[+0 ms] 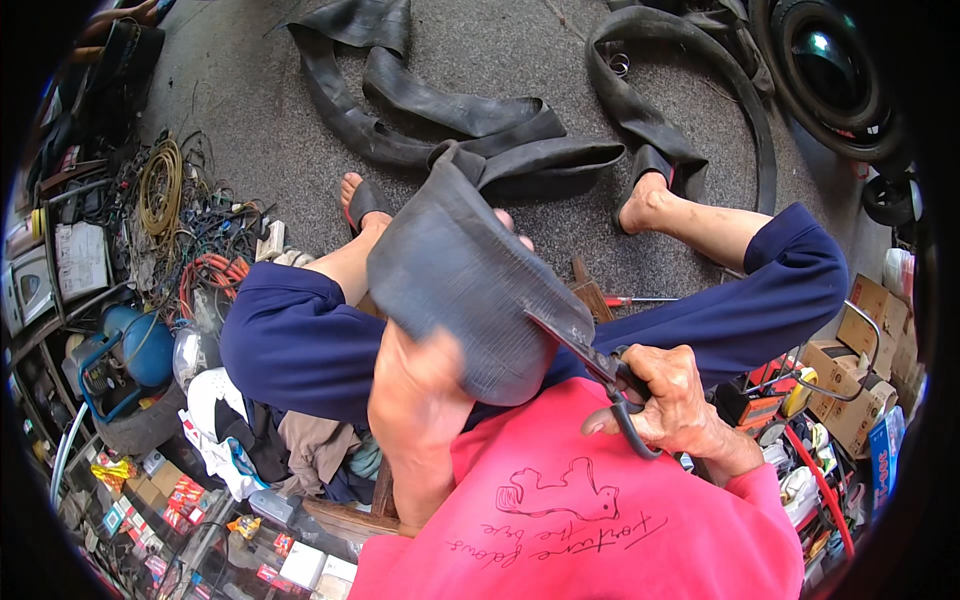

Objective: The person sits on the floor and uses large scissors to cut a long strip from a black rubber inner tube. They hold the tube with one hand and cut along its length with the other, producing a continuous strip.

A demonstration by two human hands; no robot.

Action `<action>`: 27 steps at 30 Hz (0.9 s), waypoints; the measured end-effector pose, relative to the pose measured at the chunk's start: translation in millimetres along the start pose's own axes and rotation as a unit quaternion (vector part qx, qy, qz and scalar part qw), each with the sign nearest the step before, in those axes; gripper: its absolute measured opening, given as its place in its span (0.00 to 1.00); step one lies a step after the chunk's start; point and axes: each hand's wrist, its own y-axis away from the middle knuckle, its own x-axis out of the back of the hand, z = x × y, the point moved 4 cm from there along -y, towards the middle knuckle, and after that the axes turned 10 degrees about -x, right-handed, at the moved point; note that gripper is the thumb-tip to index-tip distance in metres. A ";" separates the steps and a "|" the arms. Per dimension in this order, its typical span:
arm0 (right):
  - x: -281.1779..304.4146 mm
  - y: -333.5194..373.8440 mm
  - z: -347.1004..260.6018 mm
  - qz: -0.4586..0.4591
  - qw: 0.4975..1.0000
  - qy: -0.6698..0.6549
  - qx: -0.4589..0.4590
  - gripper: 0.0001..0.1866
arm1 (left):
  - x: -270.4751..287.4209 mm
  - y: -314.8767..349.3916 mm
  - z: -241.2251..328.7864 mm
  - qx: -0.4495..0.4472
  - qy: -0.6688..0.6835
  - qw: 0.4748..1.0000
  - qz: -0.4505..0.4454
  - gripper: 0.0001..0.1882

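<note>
A broad piece of black rubber inner tube [465, 270] lies over my lap, its rounded near end toward me. My left hand [415, 405] is at its near left edge; motion smears the fingers, so their grip cannot be made out. In my right hand [660, 395] are black-handled scissors [600, 362], fingers wrapped round the handles. Their blades point up and left across the rubber's right edge. Fingertips [512, 225] show at the rubber's far edge; whose they are cannot be told. The far end of the piece meets more flattened tube [520, 130] on the ground.
Another long rubber strip [700, 40] curves across the ground at the far right, near stacked tyres [830, 70]. Tangled cables and hoses [160, 190] lie at left, beside a blue tank [138, 345]. Small boxes [300, 565] fill the lower left; cardboard boxes [850, 410] stand at right.
</note>
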 end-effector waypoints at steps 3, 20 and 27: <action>-0.1 4.5 5.4 0.000 1.000 0.008 -0.019 0.31 | 18.3 -19.7 -5.6 0.099 0.245 0.961 0.083 0.38; 2.5 2.5 7.2 0.001 0.999 0.035 -0.026 0.32 | -2.0 -3.1 -1.1 0.030 -0.111 0.993 0.025 0.38; 6.8 -4.8 -3.7 0.041 0.998 0.046 0.033 0.33 | -8.0 -3.7 7.5 0.024 -0.108 0.993 0.040 0.39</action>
